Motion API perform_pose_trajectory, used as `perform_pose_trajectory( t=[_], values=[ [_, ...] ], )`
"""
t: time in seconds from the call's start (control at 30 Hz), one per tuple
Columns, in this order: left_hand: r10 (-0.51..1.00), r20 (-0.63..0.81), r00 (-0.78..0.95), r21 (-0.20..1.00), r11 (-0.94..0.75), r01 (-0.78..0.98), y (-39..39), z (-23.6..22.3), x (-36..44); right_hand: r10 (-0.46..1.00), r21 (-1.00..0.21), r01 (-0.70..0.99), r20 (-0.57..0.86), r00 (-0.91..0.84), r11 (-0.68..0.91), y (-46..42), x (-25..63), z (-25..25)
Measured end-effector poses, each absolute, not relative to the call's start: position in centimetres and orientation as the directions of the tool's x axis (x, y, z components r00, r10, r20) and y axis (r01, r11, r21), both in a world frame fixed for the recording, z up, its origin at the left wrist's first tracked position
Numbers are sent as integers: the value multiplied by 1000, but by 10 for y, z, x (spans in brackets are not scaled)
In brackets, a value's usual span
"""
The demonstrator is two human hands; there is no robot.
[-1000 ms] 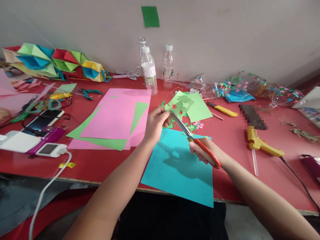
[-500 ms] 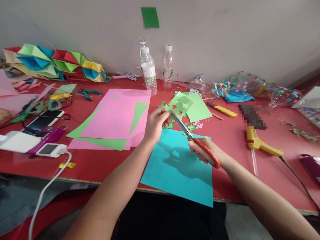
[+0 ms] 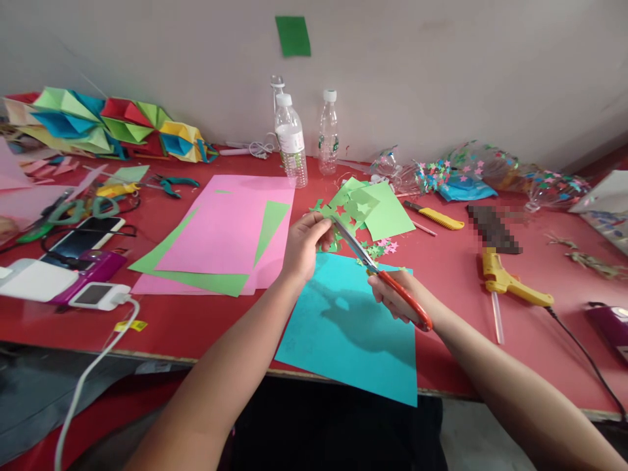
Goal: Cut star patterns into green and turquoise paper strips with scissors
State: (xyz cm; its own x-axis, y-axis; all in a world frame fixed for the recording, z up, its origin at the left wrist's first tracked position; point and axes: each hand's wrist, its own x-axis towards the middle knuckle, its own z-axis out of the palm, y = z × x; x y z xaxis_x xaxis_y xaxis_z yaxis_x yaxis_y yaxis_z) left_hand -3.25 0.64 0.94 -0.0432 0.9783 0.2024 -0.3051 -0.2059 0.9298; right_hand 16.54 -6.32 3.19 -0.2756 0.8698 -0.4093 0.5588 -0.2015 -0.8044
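My right hand (image 3: 395,294) is closed around the orange-red handles of a pair of scissors (image 3: 360,248). The blades point up and left, nearly closed, their tips at the fingers of my left hand (image 3: 307,242). Those left fingers are pinched together; what they hold is too small and too covered to make out. Below both hands lies a blue paper sheet (image 3: 363,347), with their shadow on it. Just beyond the fingers are light green paper pieces (image 3: 390,212) with star-shaped holes, and small green and pink paper stars (image 3: 390,246).
Pink sheets (image 3: 210,229) with green paper lie at left. Plastic bottles (image 3: 292,144) stand by the wall. A yellow utility knife (image 3: 441,218) and a yellow glue gun (image 3: 515,286) are at right. A phone (image 3: 88,242) and a white cable (image 3: 93,363) are at left, near pliers (image 3: 174,185).
The whole view has shifted very slightly. Both hands and the scissors stay in nearly the same place, with the blade tips still at the left fingers.
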Motion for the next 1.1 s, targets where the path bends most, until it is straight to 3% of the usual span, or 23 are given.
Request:
perform_pose_trajectory(
  t=[0.17, 0.73, 0.9, 1.1],
  values=[
    [983, 181, -34, 922, -182, -341, 8, 7, -32, 870, -799, 563, -416, -265, -211, -63, 165, 32],
    [962, 272, -36, 953, -274, -127, 11, 9, -41, 857, -779, 597, -429, -284, -192, -60, 170, 30],
    [967, 256, 12, 961, -253, -112, 9, 10, -42, 854, -812, 567, -388, -346, -139, -60, 170, 29],
    [968, 250, 14, 963, -246, -112, 9, 11, -41, 856, -775, 602, -433, -282, -193, -59, 169, 30]
  ],
)
